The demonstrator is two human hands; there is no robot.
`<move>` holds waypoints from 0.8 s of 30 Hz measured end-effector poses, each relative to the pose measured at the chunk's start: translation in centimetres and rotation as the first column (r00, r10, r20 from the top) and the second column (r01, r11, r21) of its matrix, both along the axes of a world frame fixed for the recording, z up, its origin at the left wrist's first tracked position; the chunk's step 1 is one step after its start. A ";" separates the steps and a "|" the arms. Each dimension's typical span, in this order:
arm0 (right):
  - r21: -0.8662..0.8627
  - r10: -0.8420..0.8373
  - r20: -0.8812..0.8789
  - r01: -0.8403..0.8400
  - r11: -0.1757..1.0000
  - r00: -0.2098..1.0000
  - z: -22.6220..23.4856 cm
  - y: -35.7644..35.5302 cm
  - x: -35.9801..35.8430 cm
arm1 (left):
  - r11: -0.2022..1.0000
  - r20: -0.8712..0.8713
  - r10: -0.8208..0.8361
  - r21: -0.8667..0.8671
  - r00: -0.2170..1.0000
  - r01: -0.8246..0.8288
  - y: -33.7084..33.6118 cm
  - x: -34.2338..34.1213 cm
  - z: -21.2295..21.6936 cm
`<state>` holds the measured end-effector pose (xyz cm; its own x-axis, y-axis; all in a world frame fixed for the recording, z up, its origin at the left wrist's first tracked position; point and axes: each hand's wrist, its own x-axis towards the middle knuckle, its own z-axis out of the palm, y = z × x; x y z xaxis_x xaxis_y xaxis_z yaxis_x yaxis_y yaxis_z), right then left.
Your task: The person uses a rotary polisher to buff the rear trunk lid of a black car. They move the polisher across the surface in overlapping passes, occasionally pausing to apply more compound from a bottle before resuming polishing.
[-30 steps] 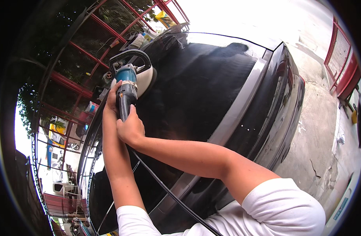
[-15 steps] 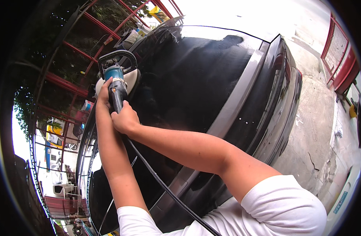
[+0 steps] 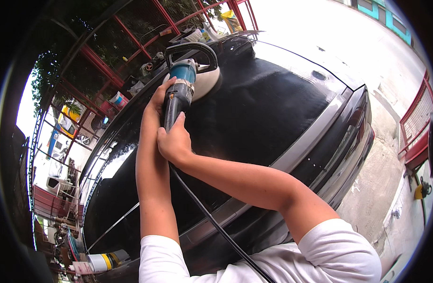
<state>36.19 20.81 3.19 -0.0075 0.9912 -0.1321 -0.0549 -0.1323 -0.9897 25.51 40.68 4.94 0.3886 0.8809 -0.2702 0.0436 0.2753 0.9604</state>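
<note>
A power polisher [image 3: 182,73] with a teal housing, black D-shaped front handle and dark rear grip is held over a car's glossy black roof [image 3: 268,104]. Its round off-white pad [image 3: 208,84] lies against the roof near the far left edge, partly hidden by the housing. My left hand [image 3: 159,98] is closed round the tool's body from the left side, fingers partly hidden. Nearer to me, my right hand [image 3: 175,142] wraps the rear grip with the thumb up along it. From there a black power cord [image 3: 209,216] runs back toward my body, below my right forearm.
Along the car's near right side runs a grey roof rail [image 3: 296,155]. Red metal fencing [image 3: 101,66] with mesh stands beyond the left side. A white and yellow bucket [image 3: 101,262] is at lower left. Cracked concrete ground [image 3: 367,203] lies to the right, with a red gate [image 3: 418,118].
The polisher and both hands have shifted up and to the right in the picture, with my arms stretched farther out. The view has also turned. Both hands keep their grip.
</note>
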 end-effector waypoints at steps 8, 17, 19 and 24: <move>0.056 -0.100 -0.025 0.101 0.993 0.995 -1.5 4.0 -0.5 | 0.992 -0.118 0.111 0.071 0.987 -0.103 3.7 -1.1 0.0; -0.019 -0.090 -0.136 0.088 0.996 0.987 0.5 2.5 1.6 | 0.999 -0.161 0.023 0.037 0.987 -0.018 3.9 0.9 0.8; -0.014 -0.089 -0.141 0.087 0.996 0.986 0.8 1.6 1.6 | 1.000 -0.167 -0.011 0.016 0.986 0.014 3.0 2.2 1.3; -0.030 -0.103 -0.148 0.100 0.995 0.984 0.5 1.5 1.1 | 0.999 -0.213 -0.002 0.041 0.977 0.010 2.6 2.5 1.5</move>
<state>37.32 22.30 3.68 0.0717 0.9847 -0.1591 -0.2160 -0.1404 -0.9663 28.03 43.27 6.42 0.3316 0.8909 -0.3105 0.2493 0.2346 0.9396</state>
